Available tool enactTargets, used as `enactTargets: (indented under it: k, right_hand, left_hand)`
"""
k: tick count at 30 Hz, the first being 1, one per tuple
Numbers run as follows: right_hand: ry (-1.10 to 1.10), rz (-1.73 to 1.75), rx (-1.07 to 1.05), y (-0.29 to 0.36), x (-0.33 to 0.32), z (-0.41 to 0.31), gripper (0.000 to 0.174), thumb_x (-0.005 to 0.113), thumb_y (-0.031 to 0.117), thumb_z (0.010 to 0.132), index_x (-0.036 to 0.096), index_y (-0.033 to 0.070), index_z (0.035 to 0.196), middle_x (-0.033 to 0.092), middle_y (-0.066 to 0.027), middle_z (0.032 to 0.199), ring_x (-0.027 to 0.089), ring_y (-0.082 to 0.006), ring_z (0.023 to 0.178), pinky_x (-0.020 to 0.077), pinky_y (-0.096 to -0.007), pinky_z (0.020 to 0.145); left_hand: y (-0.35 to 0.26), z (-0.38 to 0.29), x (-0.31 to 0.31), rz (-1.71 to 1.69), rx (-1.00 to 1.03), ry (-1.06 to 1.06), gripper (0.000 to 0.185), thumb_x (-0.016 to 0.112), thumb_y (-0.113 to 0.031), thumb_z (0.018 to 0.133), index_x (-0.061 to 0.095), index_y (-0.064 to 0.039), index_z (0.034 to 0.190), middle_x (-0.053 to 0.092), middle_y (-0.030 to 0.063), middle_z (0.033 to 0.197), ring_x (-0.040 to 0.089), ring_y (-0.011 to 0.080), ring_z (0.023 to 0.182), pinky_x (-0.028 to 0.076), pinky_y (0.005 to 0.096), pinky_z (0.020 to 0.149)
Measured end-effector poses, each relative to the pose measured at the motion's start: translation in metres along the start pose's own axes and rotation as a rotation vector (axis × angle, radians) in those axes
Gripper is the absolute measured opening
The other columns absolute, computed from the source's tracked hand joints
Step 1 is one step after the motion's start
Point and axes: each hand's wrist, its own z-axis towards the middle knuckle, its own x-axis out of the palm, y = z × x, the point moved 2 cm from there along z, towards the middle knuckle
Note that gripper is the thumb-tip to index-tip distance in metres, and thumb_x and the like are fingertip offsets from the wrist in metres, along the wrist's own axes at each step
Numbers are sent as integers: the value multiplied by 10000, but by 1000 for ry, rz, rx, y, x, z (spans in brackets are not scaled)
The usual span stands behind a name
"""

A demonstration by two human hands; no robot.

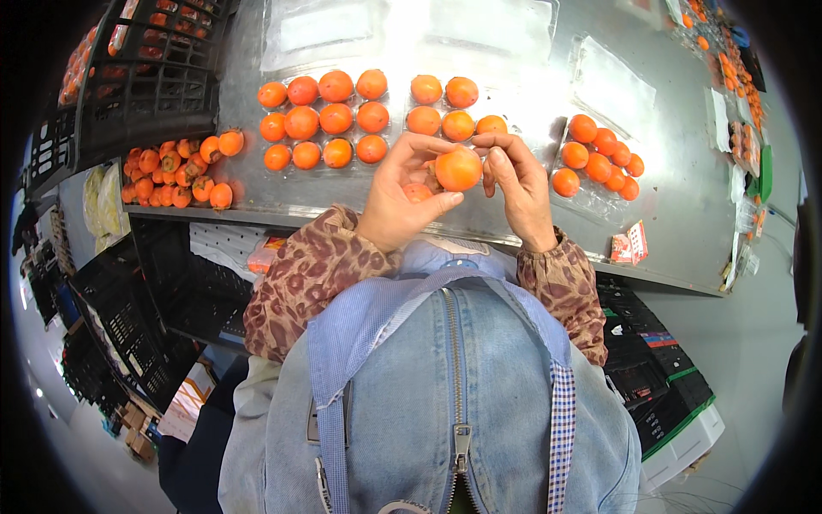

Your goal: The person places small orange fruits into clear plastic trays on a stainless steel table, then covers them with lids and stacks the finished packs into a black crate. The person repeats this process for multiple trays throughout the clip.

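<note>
My left hand [404, 199] holds a round orange persimmon [458, 168] between thumb and fingers, and a second persimmon [417, 191] shows lower in its palm. Close by on the right, my right hand [519, 183] has bent fingers; whether they touch the held fruit cannot be told. Beyond the hands lies a clear plastic tray [406, 96] partly filled with persimmons. To its left, another clear tray [323, 106] carries rows of persimmons. A third clear tray [591, 204], at the right, bears persimmons in a slanted cluster.
Loose persimmons [170, 180] are heaped on the metal table [250, 186] at the left, beside a black plastic crate [148, 96]. Trays with white pads [610, 77] lie farther back. A red and white packet [629, 244] rests near the right front edge. Black crates [648, 366] stand below.
</note>
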Motion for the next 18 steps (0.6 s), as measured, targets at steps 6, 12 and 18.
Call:
enactTargets:
  k: [6, 12, 18]
  right_hand:
    - [36, -39, 10, 1, 1, 1, 309, 619, 225, 953, 589, -6, 1157, 659, -46, 1012, 572, -67, 805, 470, -216, 684]
    - [101, -17, 100, -4, 3, -1, 418, 719, 170, 873, 561, -30, 1205, 625, -55, 1078, 583, -89, 905, 481, -232, 827]
    - [-191, -502, -149, -3, -25, 29, 432, 794, 221, 761, 638, 9, 1104, 664, -54, 911, 587, -97, 728, 483, -238, 673]
  left_hand:
    - [6, -4, -4, 127, 24, -9, 525, 689, 115, 765, 485, -44, 1222, 556, 100, 1242, 601, 169, 1095, 509, 284, 918]
    - [5, -1, -5, 407, 58, -6, 595, 721, 88, 745, 485, -62, 1270, 562, 81, 1261, 646, 115, 842, 523, 236, 718]
    - [2, -2, -18, 292, -65, -180, 619, 723, 75, 760, 463, -39, 1309, 545, 120, 1253, 578, 57, 741, 490, 187, 653]
